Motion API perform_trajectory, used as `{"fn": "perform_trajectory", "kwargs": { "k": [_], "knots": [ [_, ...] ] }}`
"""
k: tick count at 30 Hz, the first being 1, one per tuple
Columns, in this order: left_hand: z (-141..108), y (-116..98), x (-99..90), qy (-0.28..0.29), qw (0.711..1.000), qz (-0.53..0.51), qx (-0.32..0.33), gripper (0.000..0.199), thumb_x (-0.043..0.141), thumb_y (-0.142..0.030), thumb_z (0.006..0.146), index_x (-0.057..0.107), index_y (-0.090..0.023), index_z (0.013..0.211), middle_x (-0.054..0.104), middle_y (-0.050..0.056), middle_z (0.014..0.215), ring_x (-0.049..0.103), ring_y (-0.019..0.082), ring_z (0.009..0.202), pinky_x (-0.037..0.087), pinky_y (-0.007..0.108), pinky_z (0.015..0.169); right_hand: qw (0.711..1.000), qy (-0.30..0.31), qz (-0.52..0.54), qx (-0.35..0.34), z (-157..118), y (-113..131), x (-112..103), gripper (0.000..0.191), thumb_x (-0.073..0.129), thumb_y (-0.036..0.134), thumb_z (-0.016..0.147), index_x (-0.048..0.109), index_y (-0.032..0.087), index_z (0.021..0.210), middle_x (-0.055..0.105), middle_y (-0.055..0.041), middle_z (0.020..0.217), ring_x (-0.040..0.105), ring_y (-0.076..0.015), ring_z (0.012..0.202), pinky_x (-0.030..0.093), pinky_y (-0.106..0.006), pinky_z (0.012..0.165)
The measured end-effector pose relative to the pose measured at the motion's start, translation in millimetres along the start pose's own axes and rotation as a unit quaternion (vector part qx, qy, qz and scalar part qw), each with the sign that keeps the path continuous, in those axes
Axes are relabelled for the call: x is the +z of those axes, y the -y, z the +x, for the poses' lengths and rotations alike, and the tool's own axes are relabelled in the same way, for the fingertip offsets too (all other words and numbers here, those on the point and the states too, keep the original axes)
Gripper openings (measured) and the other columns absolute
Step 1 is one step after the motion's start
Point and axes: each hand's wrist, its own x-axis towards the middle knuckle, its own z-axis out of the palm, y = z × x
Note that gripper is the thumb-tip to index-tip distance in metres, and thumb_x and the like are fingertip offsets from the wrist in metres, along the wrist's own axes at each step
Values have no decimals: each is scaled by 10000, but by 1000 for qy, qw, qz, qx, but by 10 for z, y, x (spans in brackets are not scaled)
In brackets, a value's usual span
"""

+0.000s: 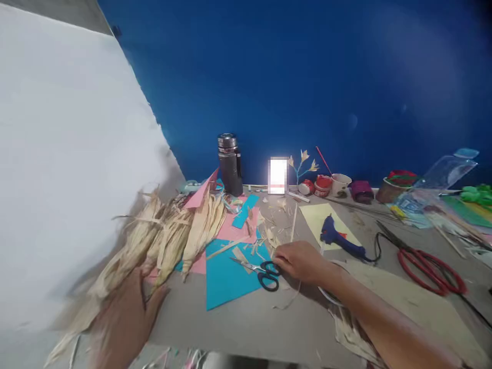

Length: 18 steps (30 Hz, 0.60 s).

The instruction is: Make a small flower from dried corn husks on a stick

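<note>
Two hands are working over the blue paper sheet (pixel 226 277). Your right hand (pixel 302 261) is resting at its right edge, fingertips touching the black handles of the small scissors (pixel 261 271); whether it is grasping them cannot be told. The scissors' long axis is running leftward across the sheet. Your left hand (pixel 126 320), blurred, is lying flat and unclenched on the dried corn husks (pixel 172 236) left of the sheet.

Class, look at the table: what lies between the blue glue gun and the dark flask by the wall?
In the head view, between the glue gun and the flask lie husk scraps and a thin stick on bare table.
</note>
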Motion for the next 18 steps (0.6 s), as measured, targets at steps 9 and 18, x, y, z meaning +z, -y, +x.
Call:
{"fn": "perform_trajectory", "kwargs": {
  "k": [9, 18],
  "knots": [
    [44, 56, -97, 62, 994, -60, -65, 539, 371, -543, 912, 453, -219, 1335, 640, 141, 1259, 623, 360, 1119, 514, 456, 855, 1000, -18, 2, -2, 27, -71, 44, 323, 420, 364, 1000, 664, 199, 868, 734, -54, 888, 645, -179, 798, 246, -284, 608],
    [165, -141, -247, -33, 983, -169, -68, 350, 371, -467, 864, 642, -251, 909, 734, 63, 971, 677, 286, 905, 513, 405, 818, 1000, -10, -5, 5, 26, -53, 30, 310, 422, 360, 995, 673, 202, 904, 736, -58, 906, 657, -191, 829, 276, -283, 623]
  ]
}}
